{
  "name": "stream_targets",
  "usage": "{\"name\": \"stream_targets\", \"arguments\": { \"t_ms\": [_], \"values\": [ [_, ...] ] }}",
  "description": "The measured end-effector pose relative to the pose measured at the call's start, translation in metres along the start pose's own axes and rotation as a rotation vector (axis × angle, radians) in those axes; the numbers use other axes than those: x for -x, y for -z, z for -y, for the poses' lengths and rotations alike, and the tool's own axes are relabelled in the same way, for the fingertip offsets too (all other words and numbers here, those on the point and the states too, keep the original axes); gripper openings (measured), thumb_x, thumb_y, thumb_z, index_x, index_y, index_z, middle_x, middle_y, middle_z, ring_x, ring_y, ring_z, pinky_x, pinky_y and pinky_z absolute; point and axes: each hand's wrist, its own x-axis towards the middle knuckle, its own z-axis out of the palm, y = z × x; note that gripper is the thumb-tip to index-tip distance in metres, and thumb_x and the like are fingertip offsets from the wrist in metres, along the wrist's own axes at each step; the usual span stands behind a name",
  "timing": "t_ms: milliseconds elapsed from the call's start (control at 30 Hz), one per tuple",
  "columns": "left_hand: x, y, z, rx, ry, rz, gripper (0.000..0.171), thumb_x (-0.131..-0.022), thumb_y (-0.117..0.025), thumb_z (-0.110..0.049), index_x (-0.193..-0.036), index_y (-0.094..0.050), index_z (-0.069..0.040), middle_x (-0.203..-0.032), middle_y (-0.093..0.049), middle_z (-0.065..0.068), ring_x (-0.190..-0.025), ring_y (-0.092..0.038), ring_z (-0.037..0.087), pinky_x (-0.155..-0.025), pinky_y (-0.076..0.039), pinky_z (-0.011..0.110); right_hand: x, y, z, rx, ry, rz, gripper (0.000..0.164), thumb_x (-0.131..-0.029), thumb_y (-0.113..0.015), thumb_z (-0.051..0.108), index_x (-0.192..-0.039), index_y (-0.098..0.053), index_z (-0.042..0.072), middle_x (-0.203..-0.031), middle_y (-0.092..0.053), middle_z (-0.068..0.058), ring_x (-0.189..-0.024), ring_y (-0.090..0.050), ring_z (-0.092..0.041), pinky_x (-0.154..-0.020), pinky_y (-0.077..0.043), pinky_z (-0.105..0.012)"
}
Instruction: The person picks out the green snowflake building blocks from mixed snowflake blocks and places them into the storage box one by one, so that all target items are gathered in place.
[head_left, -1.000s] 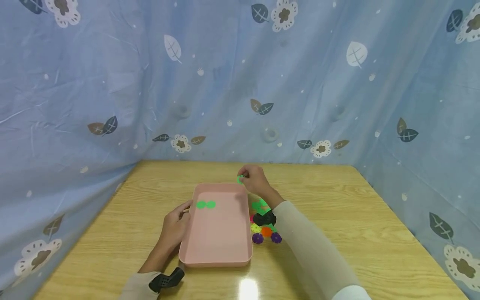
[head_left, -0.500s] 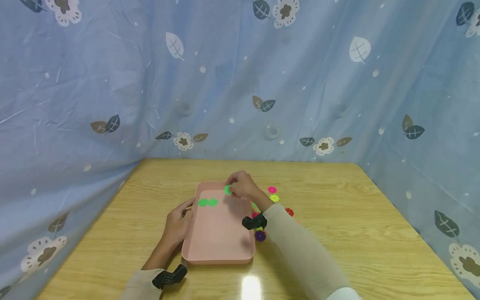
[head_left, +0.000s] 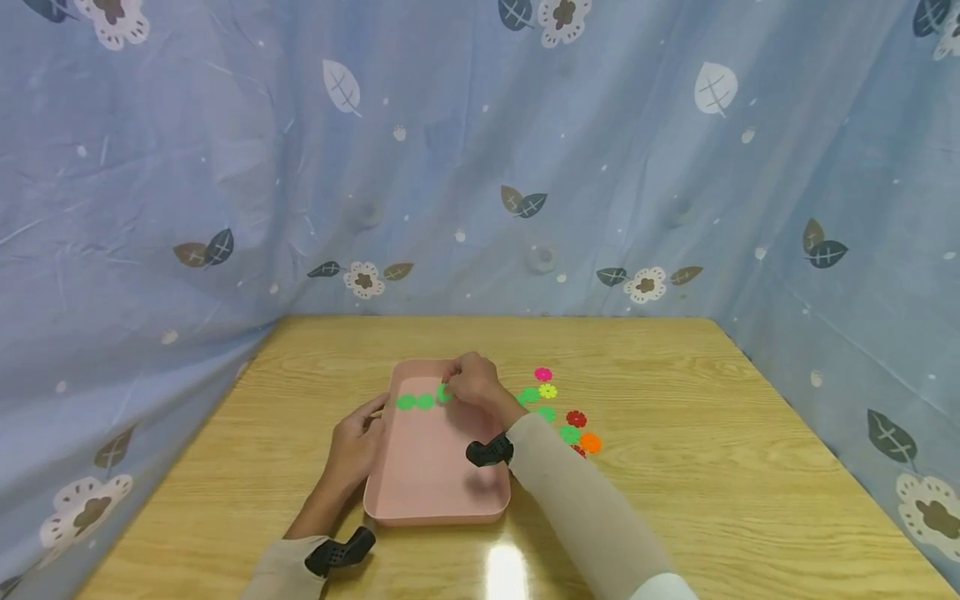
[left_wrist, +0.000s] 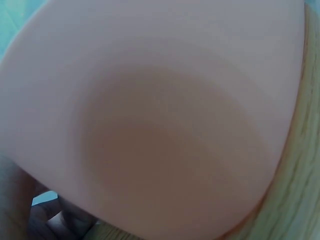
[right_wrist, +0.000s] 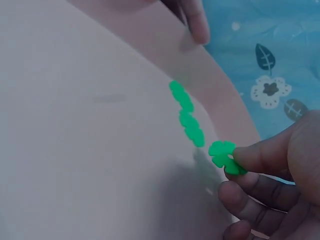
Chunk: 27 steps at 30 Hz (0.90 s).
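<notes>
A shallow pink tray (head_left: 435, 475) lies on the table. My left hand (head_left: 356, 447) grips its left wall, and a fingertip shows over the rim in the right wrist view. My right hand (head_left: 474, 381) is over the tray's far part, pinching a green flower-shaped disc (right_wrist: 220, 154) between thumb and index finger. Beside that disc, two green flower discs (right_wrist: 191, 128) lie end to end in a row on the tray floor, near the far wall. Close up, the pink tray side (left_wrist: 175, 150) fills most of the left wrist view.
Loose flower discs lie right of the tray on the wooden table (head_left: 712, 467), among them a pink one (head_left: 543, 375), a yellow one (head_left: 548, 391), an orange one (head_left: 591, 442) and several green ones. The right forearm partly covers this group. A blue patterned curtain (head_left: 450, 150) hangs behind.
My right hand has moved left and nearer, from the tray's far right corner to over its inside, carrying the green flower disc towards the two in the tray. My left hand stays at the wall.
</notes>
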Motion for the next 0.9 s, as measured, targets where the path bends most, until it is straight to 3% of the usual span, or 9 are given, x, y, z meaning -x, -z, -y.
{"name": "stream_targets", "arguments": {
  "t_ms": [67,167,267,533,667,800,900],
  "values": [
    [0.001,0.0,0.001,-0.004,-0.002,-0.005,0.047,-0.101,-0.042,-0.01,-0.146,-0.053,-0.004,-0.123,-0.067,0.024,-0.093,-0.07,0.029,-0.066,-0.058,0.029,0.0,-0.004,-0.003,0.048,0.006,-0.001,0.006,-0.088,-0.072,0.011,-0.086,-0.077,0.012,-0.069,-0.073,-0.003,-0.064,-0.062,-0.014,-0.107,-0.043,-0.047],
    [0.001,-0.001,0.001,-0.021,-0.022,-0.006,0.046,-0.102,-0.041,-0.01,-0.146,-0.053,-0.003,-0.128,-0.066,0.023,-0.097,-0.07,0.031,-0.07,-0.058,0.028,-0.001,-0.008,-0.007,0.133,0.029,-0.017,0.005,-0.086,-0.075,0.013,-0.084,-0.078,0.015,-0.069,-0.071,0.004,-0.068,-0.063,-0.013,-0.101,-0.048,-0.043],
    [0.0,-0.001,0.0,-0.041,-0.045,-0.008,0.046,-0.102,-0.041,-0.011,-0.145,-0.053,-0.002,-0.133,-0.063,0.021,-0.103,-0.07,0.031,-0.074,-0.057,0.028,-0.002,-0.009,-0.009,0.207,0.063,-0.04,0.006,-0.085,-0.075,0.013,-0.082,-0.078,0.017,-0.071,-0.071,0.008,-0.076,-0.064,-0.015,-0.102,-0.048,-0.041],
    [-0.002,0.001,-0.001,-0.039,-0.053,-0.011,0.047,-0.101,-0.041,-0.009,-0.146,-0.053,-0.002,-0.131,-0.064,0.023,-0.102,-0.07,0.033,-0.073,-0.057,0.029,-0.004,-0.012,-0.008,0.337,0.146,-0.084,0.008,-0.086,-0.076,0.015,-0.08,-0.079,0.018,-0.079,-0.074,0.008,-0.093,-0.07,-0.02,-0.105,-0.045,-0.041],
    [-0.002,0.002,-0.003,-0.031,-0.054,0.001,0.047,-0.101,-0.041,-0.008,-0.146,-0.051,-0.001,-0.13,-0.064,0.024,-0.101,-0.07,0.033,-0.071,-0.058,0.028,-0.006,-0.015,-0.009,0.361,0.145,-0.109,0.015,-0.084,-0.075,0.012,-0.071,-0.078,0.02,-0.07,-0.071,0.01,-0.086,-0.069,-0.016,-0.102,-0.047,-0.038],
    [-0.002,0.001,-0.001,-0.029,-0.05,0.005,0.047,-0.101,-0.041,-0.008,-0.147,-0.051,-0.001,-0.131,-0.064,0.025,-0.102,-0.07,0.034,-0.071,-0.058,0.029,-0.007,-0.017,-0.011,0.369,0.136,-0.119,0.027,-0.081,-0.07,0.007,-0.058,-0.07,0.021,-0.055,-0.06,0.012,-0.066,-0.059,-0.01,-0.094,-0.049,-0.035],
    [-0.002,0.001,-0.001,-0.02,-0.039,0.009,0.048,-0.101,-0.041,-0.009,-0.147,-0.051,-0.002,-0.129,-0.065,0.024,-0.102,-0.07,0.034,-0.069,-0.059,0.029,-0.006,-0.016,-0.011,0.35,0.124,-0.115,0.029,-0.08,-0.069,0.006,-0.054,-0.067,0.019,-0.051,-0.055,0.011,-0.062,-0.054,-0.01,-0.091,-0.05,-0.034]
  ]
}}
